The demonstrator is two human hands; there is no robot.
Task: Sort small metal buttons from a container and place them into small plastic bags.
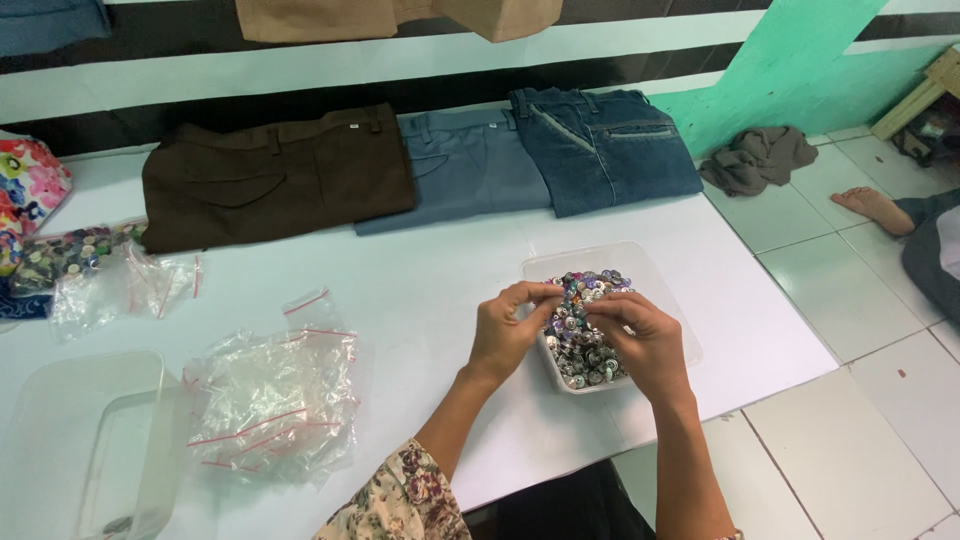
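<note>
Head view: both hands (580,330) over clear button tub (655,275), zip bags (275,400) leftward.

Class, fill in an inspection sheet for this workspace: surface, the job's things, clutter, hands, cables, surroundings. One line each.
Surface: white table, on a white tiled floor.
Job's things: clear tub heaped with small metal buttons.
Clutter: pile of empty zip bags; bag of buttons at the left edge; empty clear container; three folded trousers along the wall, brown, grey-blue and denim.
Hands: left hand and right hand meet over the tub, fingertips pinched together; what they pinch is too small to tell.
Cables: nothing seen.
Surroundings: striped wall, crumpled grey cloth on the floor, another person's bare foot.
</note>
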